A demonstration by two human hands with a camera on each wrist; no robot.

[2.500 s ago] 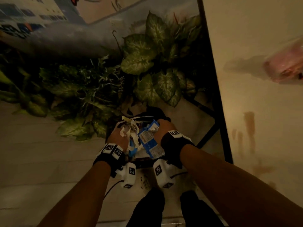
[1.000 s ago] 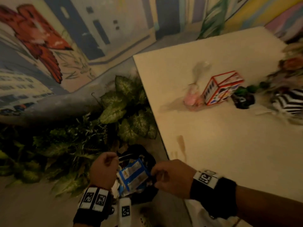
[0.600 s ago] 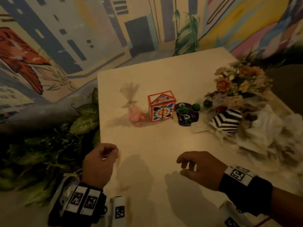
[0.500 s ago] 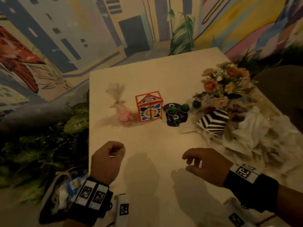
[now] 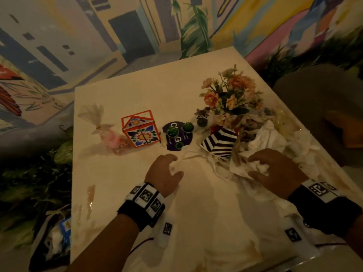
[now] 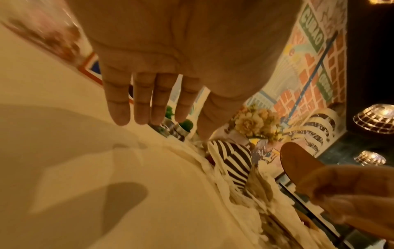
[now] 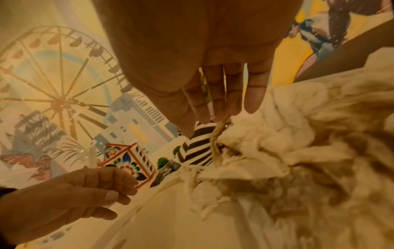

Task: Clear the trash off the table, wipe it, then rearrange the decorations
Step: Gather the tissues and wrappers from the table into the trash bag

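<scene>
both hands reached the soiled tissues [image 5: 261, 138]; label unreadable.

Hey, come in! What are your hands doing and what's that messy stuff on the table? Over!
Both hands open: left hand and right hand reaching crumpled stained napkins. Striped box against the pile.

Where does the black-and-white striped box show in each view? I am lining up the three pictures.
Head: the striped box lies right of centre on the table, between the two hands.
Left wrist: the same box sits at centre, below the left hand.
Right wrist: it sits at centre, just under the fingers.
Shared landmark: the orange-framed flower box.
</scene>
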